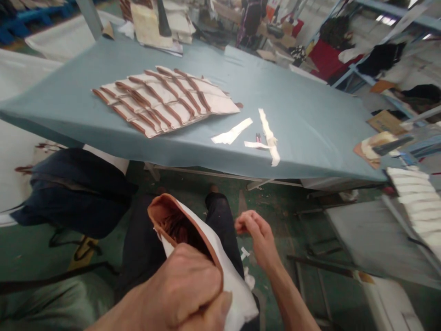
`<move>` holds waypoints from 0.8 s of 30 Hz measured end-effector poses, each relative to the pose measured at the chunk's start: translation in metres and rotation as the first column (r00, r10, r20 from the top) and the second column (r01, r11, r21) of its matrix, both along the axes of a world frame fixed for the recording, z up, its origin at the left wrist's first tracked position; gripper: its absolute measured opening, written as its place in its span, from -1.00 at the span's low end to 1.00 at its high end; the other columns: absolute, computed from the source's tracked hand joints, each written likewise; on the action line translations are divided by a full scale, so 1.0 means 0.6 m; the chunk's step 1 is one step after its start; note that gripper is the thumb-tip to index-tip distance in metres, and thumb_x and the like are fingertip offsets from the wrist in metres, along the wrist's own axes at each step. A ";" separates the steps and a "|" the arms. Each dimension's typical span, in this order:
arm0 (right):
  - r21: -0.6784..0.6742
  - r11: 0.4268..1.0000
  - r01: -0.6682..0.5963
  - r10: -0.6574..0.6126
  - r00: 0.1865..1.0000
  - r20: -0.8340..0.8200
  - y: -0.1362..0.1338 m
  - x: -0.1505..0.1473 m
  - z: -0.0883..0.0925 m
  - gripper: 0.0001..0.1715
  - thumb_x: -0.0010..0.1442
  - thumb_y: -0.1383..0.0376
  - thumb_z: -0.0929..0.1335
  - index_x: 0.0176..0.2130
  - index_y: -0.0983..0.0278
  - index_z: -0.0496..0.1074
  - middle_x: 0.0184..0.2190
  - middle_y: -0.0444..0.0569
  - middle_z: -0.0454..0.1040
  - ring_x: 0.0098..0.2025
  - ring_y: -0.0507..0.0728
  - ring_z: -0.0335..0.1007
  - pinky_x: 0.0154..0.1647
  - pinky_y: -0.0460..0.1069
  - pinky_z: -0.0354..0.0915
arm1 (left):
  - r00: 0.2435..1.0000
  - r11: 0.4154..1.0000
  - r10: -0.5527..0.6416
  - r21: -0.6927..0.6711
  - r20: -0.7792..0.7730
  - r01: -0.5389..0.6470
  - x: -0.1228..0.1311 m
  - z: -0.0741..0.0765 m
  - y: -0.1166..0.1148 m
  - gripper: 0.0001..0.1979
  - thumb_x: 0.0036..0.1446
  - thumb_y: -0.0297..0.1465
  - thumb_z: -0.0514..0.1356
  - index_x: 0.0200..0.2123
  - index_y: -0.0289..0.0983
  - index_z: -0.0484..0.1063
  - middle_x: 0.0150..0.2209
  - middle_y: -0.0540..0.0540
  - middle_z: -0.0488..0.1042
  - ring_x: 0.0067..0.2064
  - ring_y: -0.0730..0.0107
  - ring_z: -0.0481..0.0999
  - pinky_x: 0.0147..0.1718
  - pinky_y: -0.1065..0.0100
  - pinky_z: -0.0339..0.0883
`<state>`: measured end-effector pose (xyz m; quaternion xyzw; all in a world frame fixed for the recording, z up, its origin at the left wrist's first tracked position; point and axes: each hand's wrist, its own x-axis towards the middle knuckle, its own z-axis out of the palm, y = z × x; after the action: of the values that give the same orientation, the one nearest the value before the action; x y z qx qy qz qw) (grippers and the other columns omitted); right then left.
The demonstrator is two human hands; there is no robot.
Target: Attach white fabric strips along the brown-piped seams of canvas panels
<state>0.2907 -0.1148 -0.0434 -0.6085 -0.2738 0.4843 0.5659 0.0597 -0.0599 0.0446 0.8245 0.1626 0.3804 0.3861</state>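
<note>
My left hand (pixel 182 285) is closed on the rim of a white pouch-like piece (pixel 237 289) with brown lining, held above the lap. Its mouth gapes toward the table, and dark brown folds show inside. Whether this is a bag or a shoe upper cannot be told. To its right, my right hand (pixel 257 230) is apart from the piece, its fingers curled and pressed together; anything between them is hidden. On the table ahead lie overlapping rows of flat white pieces with brown edges (pixel 165 99). Cream strips (pixel 232 132) lie beside them, near a small dark red object (pixel 258 138).
The blue-green table (pixel 310 119) spans the view ahead. A dark blue cloth bundle (pixel 76 188) is at the left. A stack of white pieces (pixel 415 197) stands on the right, near a brown-and-cream piece (pixel 374 147). Metal legs and paper scraps (pixel 245 253) are below.
</note>
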 end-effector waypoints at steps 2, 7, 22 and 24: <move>0.148 0.972 -0.182 0.166 0.979 0.118 0.030 -0.036 0.034 -0.45 0.34 -0.20 0.48 -0.19 0.21 0.67 -0.23 0.01 0.65 -0.15 0.18 0.51 -0.01 0.07 0.39 | 0.995 0.996 -0.093 -0.015 -0.042 0.092 0.005 -0.004 -0.013 -0.60 0.36 -0.59 0.03 -0.51 -0.14 0.03 -0.65 0.11 0.33 -0.61 0.49 0.26 -0.53 0.29 0.17; 0.341 0.684 -0.644 0.525 0.760 0.383 0.089 -0.083 0.105 -0.32 0.56 -0.20 0.19 -0.06 0.16 0.67 -0.05 0.07 0.70 0.22 0.28 0.52 0.36 0.19 0.29 | 0.974 0.976 -0.215 -0.030 -0.069 0.214 0.004 -0.001 -0.023 -0.54 0.46 -0.57 0.01 -0.54 -0.16 0.24 -0.62 0.05 0.43 -0.58 0.46 0.29 -0.50 0.27 0.20; -0.142 0.646 -0.750 0.637 0.428 0.641 0.134 -0.045 0.123 -0.58 0.54 0.11 0.30 -0.29 0.22 0.56 -0.37 -0.10 0.67 -0.38 0.06 0.48 -0.27 -0.03 0.22 | 0.855 0.915 -0.370 0.020 -0.362 0.404 0.077 -0.037 -0.039 -0.79 0.17 -0.55 0.36 -0.49 -0.27 0.50 -0.51 0.04 0.63 -0.55 0.43 0.50 -0.62 0.26 0.08; -0.281 0.618 -0.734 0.676 0.313 0.668 0.136 -0.041 0.126 -0.56 0.54 0.12 0.29 -0.32 0.21 0.57 -0.40 -0.11 0.65 -0.41 0.04 0.43 -0.29 -0.03 0.14 | 0.816 0.898 -0.399 0.004 -0.418 0.441 0.089 -0.039 -0.039 -0.80 0.18 -0.47 0.40 -0.48 -0.28 0.52 -0.49 0.01 0.65 -0.53 0.36 0.57 -0.63 0.25 0.09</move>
<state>0.2662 -0.0332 0.0322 -0.5420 -0.7267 0.3895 0.1623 0.1133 -0.0832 0.0214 0.9190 0.0340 0.1133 0.3760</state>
